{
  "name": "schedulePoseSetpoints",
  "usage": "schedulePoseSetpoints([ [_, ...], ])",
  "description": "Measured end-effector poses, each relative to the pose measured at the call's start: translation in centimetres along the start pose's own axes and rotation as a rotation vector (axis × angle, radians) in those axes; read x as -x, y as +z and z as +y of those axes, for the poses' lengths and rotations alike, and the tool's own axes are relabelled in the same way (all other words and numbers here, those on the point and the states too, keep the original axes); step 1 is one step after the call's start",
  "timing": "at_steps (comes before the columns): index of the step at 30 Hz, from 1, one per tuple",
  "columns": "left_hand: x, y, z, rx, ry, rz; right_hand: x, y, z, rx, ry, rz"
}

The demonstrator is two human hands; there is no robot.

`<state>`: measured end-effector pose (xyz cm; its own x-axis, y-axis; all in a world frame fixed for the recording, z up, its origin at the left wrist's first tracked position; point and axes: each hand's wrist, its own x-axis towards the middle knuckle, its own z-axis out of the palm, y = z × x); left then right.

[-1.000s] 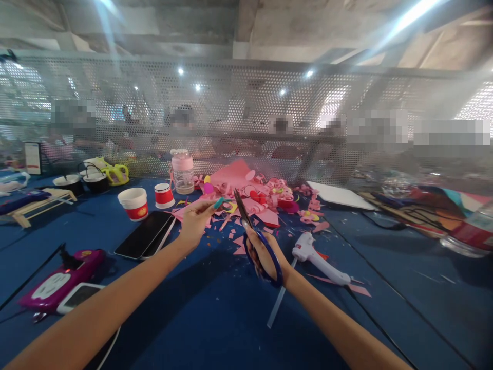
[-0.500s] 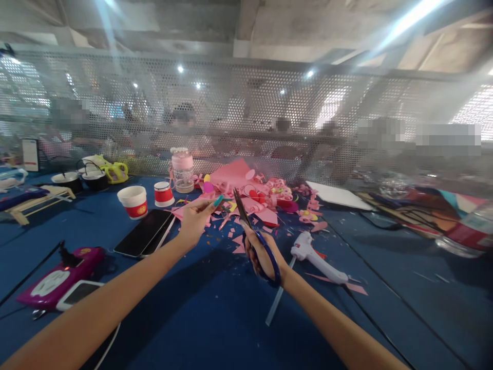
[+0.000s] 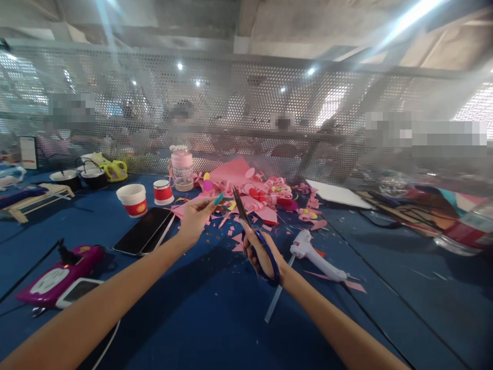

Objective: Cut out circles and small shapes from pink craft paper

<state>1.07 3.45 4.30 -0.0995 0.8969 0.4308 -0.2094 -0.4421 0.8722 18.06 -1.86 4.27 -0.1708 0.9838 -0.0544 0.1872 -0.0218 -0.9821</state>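
Over the scraps, my left hand (image 3: 193,220) is closed in a pinch, with a small teal piece (image 3: 218,199) at its fingertips. Whether it is paper or foam I cannot make out. My right hand (image 3: 264,253) is wrapped round the dark blue handles of a pair of scissors (image 3: 242,206). The blades point up and away, to the right of the teal piece and apart from it. Behind both hands lies a heap of pink paper scraps (image 3: 233,174), with curled strips and a few red, yellow and purple bits.
A white glue gun (image 3: 318,258) lies to the right, its cord running toward me. On the left are a phone (image 3: 142,231), paper cups (image 3: 132,199), a purple power strip (image 3: 57,277) and a pink-lidded bottle (image 3: 182,167). A perforated metal screen (image 3: 231,103) rises behind.
Almost nothing differs. The whole view has shifted very slightly, and both hands keep the teal piece and the scissors in the same places.
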Motion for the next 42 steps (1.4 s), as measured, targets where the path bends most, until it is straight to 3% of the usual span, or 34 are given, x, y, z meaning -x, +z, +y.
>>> schedulePoseSetpoints([
  [17,0.0,0.0,-0.2,0.014,-0.020,-0.062,0.4,0.2,-0.5,-0.014,-0.076,-0.009],
  [35,0.1,0.2,-0.3,0.079,-0.045,-0.043,-0.4,-0.3,0.6,0.047,-0.122,-0.046],
  [42,0.3,0.3,-0.2,0.058,-0.032,-0.008,-0.1,-0.1,0.0,0.128,-0.074,-0.018],
])
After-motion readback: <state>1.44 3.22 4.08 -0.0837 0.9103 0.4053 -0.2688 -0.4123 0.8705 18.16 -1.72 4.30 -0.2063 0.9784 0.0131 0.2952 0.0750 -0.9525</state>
